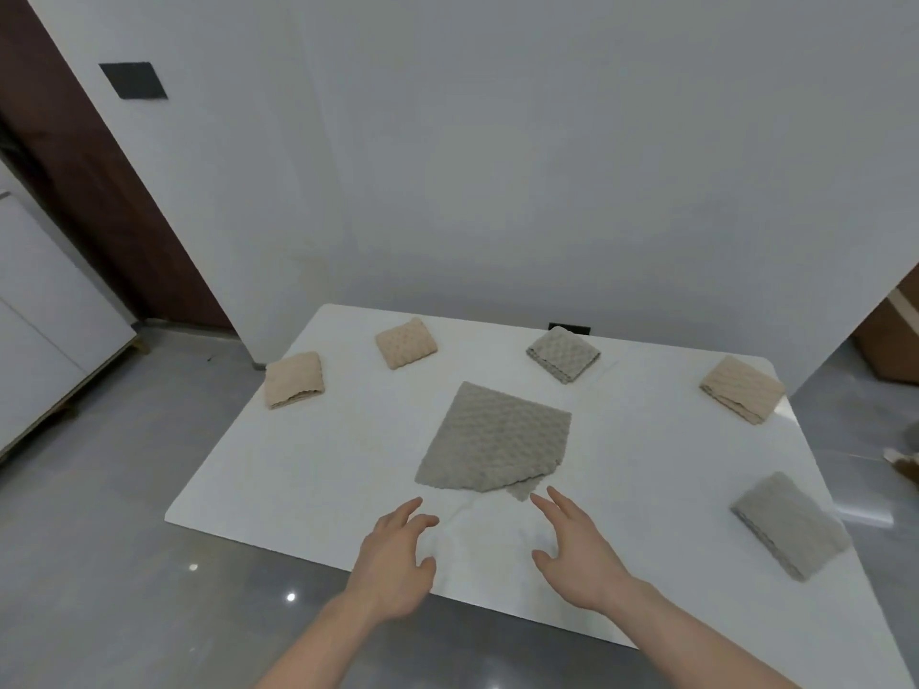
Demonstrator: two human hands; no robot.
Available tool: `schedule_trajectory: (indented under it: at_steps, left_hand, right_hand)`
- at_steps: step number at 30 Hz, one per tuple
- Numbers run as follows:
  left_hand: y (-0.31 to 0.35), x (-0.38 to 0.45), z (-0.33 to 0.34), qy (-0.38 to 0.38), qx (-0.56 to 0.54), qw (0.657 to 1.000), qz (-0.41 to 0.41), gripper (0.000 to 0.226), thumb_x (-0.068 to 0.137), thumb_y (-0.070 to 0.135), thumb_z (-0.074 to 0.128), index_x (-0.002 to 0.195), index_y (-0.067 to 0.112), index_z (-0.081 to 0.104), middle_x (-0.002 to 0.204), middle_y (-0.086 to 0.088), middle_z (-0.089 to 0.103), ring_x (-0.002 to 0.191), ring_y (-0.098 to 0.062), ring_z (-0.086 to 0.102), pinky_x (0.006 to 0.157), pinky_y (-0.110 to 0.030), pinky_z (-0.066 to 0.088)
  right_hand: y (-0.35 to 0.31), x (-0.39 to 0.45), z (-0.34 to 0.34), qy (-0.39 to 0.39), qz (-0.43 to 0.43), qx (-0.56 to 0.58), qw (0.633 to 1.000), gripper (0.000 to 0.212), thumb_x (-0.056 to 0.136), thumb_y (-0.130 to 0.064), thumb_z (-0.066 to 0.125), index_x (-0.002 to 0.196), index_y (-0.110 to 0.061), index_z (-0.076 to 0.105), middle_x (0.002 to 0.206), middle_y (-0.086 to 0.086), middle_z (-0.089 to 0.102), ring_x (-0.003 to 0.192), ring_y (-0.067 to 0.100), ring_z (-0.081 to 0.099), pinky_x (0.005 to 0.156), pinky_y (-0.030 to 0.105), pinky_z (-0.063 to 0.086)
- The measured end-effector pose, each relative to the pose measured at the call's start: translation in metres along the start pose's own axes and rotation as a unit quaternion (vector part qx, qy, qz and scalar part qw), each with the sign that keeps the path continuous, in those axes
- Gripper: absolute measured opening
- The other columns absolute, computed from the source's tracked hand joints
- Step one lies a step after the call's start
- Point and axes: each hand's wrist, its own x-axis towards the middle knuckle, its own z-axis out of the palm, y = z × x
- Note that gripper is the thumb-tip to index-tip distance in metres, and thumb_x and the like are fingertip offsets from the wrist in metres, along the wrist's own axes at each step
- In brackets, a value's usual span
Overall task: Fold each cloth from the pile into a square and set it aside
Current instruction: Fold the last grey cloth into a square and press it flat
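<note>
A: Grey cloth [495, 442], part-folded, flat mid-table [308, 469]. One corner poking out at near edge.

B: Left hand [395, 556], right hand [577, 552]: both spread, empty, just short of cloth, not touching.

A: Five folded squares around: three beige, two grey.

Both forearms are bare to the frame's edge, no sleeves or jewellery showing.

Grey dimpled cloth [497, 440] just beyond the hands; folded squares beige [294, 379] and grey [563, 354]; white marbled counter [348, 464].
</note>
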Motion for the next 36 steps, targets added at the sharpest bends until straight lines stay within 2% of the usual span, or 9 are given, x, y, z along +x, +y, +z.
schedule_trajectory:
  at_steps: [6, 17, 21, 26, 29, 32, 34, 36]
  left_hand:
    - [0.011, 0.011, -0.006, 0.006, 0.009, 1.000, 0.014, 0.056, 0.095, 0.028, 0.054, 0.150, 0.032, 0.044, 0.168, 0.010, 0.018, 0.152, -0.017, 0.021, 0.121, -0.031, 0.022]
    - [-0.016, 0.057, -0.016, -0.055, 0.082, 0.995, 0.026, 0.061, 0.094, 0.026, 0.053, 0.153, 0.029, 0.041, 0.169, 0.006, 0.016, 0.153, -0.020, 0.021, 0.122, -0.032, 0.024]
    - [-0.042, 0.096, -0.012, -0.082, 0.120, 0.988, 0.043, 0.065, 0.096, 0.027, 0.050, 0.158, 0.028, 0.031, 0.171, 0.002, 0.012, 0.155, -0.023, 0.017, 0.123, -0.034, 0.021]
    - [-0.087, 0.162, 0.017, -0.086, 0.192, 0.974, 0.085, 0.068, 0.102, 0.035, 0.043, 0.163, 0.027, 0.012, 0.172, -0.003, -0.006, 0.158, -0.028, 0.003, 0.127, -0.041, 0.008]
    - [-0.110, 0.194, 0.040, -0.079, 0.218, 0.967, 0.105, 0.072, 0.104, 0.043, 0.039, 0.163, 0.027, 0.003, 0.171, -0.001, -0.012, 0.158, -0.029, -0.003, 0.128, -0.047, 0.003]
    - [-0.124, 0.221, 0.064, -0.066, 0.215, 0.964, 0.144, 0.073, 0.103, 0.050, 0.034, 0.163, 0.029, -0.002, 0.170, 0.004, -0.016, 0.158, -0.027, -0.006, 0.126, -0.045, -0.003]
    - [-0.132, 0.231, 0.086, -0.040, 0.202, 0.964, 0.166, 0.072, 0.104, 0.055, 0.027, 0.163, 0.031, -0.006, 0.167, 0.009, -0.022, 0.158, -0.023, -0.012, 0.126, -0.041, -0.011]
    - [-0.139, 0.234, 0.108, 0.014, 0.177, 0.967, 0.182, 0.069, 0.105, 0.056, 0.020, 0.163, 0.031, -0.006, 0.168, 0.011, -0.022, 0.157, -0.019, -0.016, 0.125, -0.045, -0.011]
  right_hand:
    - [0.005, -0.001, -0.010, 0.015, 0.000, -0.004, 1.000, 0.074, 0.097, -0.031, 0.056, 0.161, -0.030, 0.019, 0.170, -0.008, 0.005, 0.156, 0.016, 0.008, 0.124, 0.029, 0.016]
    - [0.009, 0.013, 0.006, 0.007, 0.041, -0.023, 0.999, 0.074, 0.098, -0.030, 0.054, 0.162, -0.029, 0.017, 0.170, -0.005, 0.004, 0.156, 0.019, 0.009, 0.125, 0.031, 0.016]
    - [0.003, 0.039, 0.024, 0.005, 0.083, -0.064, 0.994, 0.076, 0.098, -0.033, 0.052, 0.162, -0.029, 0.011, 0.170, -0.001, 0.001, 0.157, 0.024, 0.005, 0.126, 0.034, 0.013]
    - [0.013, 0.095, 0.056, 0.012, 0.125, -0.112, 0.986, 0.076, 0.099, -0.042, 0.048, 0.162, -0.029, 0.007, 0.171, 0.001, 0.000, 0.157, 0.029, 0.003, 0.126, 0.043, 0.014]
    - [0.026, 0.126, 0.075, 0.024, 0.128, -0.126, 0.983, 0.073, 0.099, -0.045, 0.046, 0.160, -0.031, 0.008, 0.171, 0.000, 0.001, 0.157, 0.031, 0.005, 0.126, 0.047, 0.015]
    - [0.045, 0.152, 0.093, 0.038, 0.115, -0.133, 0.984, 0.075, 0.098, -0.049, 0.042, 0.160, -0.033, 0.005, 0.170, -0.002, 0.006, 0.155, 0.030, 0.012, 0.124, 0.046, 0.019]
    - [0.060, 0.165, 0.109, 0.066, 0.100, -0.144, 0.982, 0.074, 0.094, -0.054, 0.036, 0.159, -0.033, 0.008, 0.168, -0.003, 0.012, 0.153, 0.027, 0.018, 0.123, 0.044, 0.022]
    - [0.074, 0.172, 0.130, 0.119, 0.086, -0.141, 0.979, 0.072, 0.093, -0.056, 0.029, 0.160, -0.032, 0.014, 0.166, -0.005, 0.018, 0.154, 0.024, 0.016, 0.125, 0.044, 0.018]
